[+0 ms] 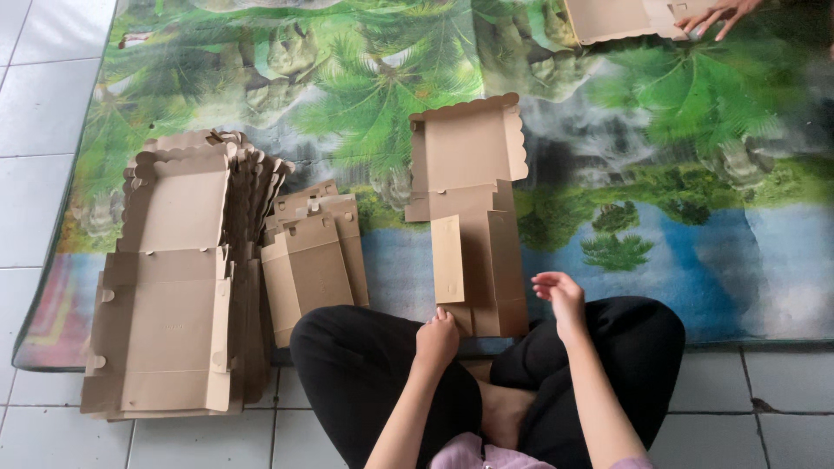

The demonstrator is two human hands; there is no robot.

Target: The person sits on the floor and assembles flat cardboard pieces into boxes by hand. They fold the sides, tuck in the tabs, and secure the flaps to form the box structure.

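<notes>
A flat brown cardboard box blank (469, 208) with a scalloped lid edge lies on the printed mat in front of my crossed legs. Its side flaps are partly folded inward. My left hand (436, 337) is a loose fist resting at the blank's near edge, touching the cardboard. My right hand (561, 297) hovers just right of the blank's near corner, fingers curled and apart, holding nothing.
A large stack of unfolded box blanks (174, 287) lies at the left, with a smaller pile (314, 260) beside it. Another person's hand (717, 13) touches a cardboard piece (617, 19) at the top right. The mat (678, 200) covers white floor tiles (39, 95).
</notes>
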